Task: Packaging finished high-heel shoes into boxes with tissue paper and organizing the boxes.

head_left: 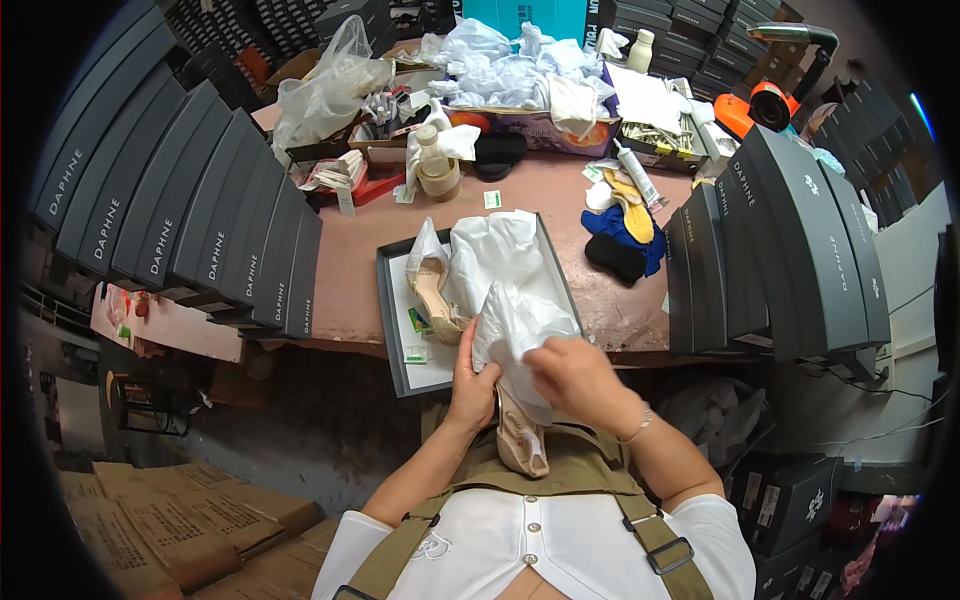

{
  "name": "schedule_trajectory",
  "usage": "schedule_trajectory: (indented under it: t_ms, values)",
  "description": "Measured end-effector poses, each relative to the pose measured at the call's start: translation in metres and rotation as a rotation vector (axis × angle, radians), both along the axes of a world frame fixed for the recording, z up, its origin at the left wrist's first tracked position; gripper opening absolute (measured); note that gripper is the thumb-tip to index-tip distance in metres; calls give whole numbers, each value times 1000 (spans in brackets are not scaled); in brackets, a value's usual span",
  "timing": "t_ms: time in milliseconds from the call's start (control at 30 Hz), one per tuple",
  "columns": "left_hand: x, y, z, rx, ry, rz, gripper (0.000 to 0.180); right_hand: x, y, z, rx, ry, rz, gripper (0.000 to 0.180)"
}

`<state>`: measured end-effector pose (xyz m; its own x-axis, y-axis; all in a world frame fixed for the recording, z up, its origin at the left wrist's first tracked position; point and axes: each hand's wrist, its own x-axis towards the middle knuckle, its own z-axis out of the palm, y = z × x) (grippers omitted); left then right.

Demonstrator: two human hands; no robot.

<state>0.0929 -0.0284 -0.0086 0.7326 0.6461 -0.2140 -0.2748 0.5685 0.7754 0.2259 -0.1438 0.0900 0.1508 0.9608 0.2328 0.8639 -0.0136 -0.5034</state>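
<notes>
1. Grips a beige shoe [522,440] in the left hand [472,385], fingers wrapped round and thumb laid along the side, just short of the worktop's [350,240] front edge, by the near right corner of an open shoe box [395,335].
2. Pinches white paper [520,325] over that shoe with the right hand [578,378], fingers curled in; cannot tell how tightly.
3. Overhangs the worktop's front edge with the near end of that dark grey box.
4. Shows along the box's left side a glittery shoe [432,290], more tissue [497,250] to its right, and small green-and-white packets [415,354] toward the near left corner.
5. Carries upright grey boxes at the worktop's left edge [200,200] and right edge [800,240].
6. Holds crumpled paper [490,60] in a purple carton [520,130] near the back edge.
</notes>
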Motion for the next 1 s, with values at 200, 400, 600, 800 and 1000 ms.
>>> schedule_trajectory:
  t_ms: [200,400,600,800,1000]
  values:
    - [9,25,34,206,-7,-211,75,66,-12,41,119,275,-103,70]
    - [2,26,43,313,49,-333,77,80,20,4,-30,621,-79,28]
    - [4,29,40,350,78,-205,72,73,16,-18,252,341,-96,17]
    - [11,31,37,215,48,46,65,62,17,-18,131,455,-236,14]
    - [30,-1,6,35,123,215,59,7,53,-20,224,228,-135,13]
